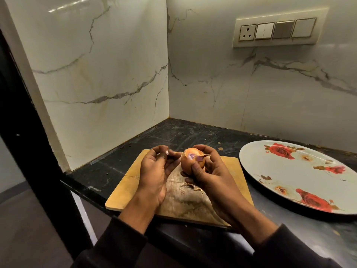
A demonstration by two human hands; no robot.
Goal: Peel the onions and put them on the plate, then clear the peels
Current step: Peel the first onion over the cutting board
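1. One onion [190, 163] in play, held up over the wooden cutting board [127, 190], most of its brown skin on, with a small purple patch showing near the top where a bit has come away
2. Right hand [209, 171] is wrapped around the onion, fingers curled over the far side and thumb pressed on the near side
3. Left hand [154, 169] sits just beside it on the left, fingers curled in, and its fingertips seem to be pinching a thin strip of peel [174, 152] near the top of the onion, though it's too small to be sure it's actually gripped
4. A few dry peel scraps [190, 186] are lying on the board right under the right hand
5. The board rests on a dark, scuffed countertop [193, 132], near its front edge
6. Off to the right there's a big round plate [257, 161] with red roses printed on it, apart from the board and nothing on it
7. Marble-look walls behind, with a switch panel [278, 28] up on the right wall: one socket and some switches
8. No readable writing or brand anywhere; there's a faint mark on the counter's front edge but it's too blurry to make out
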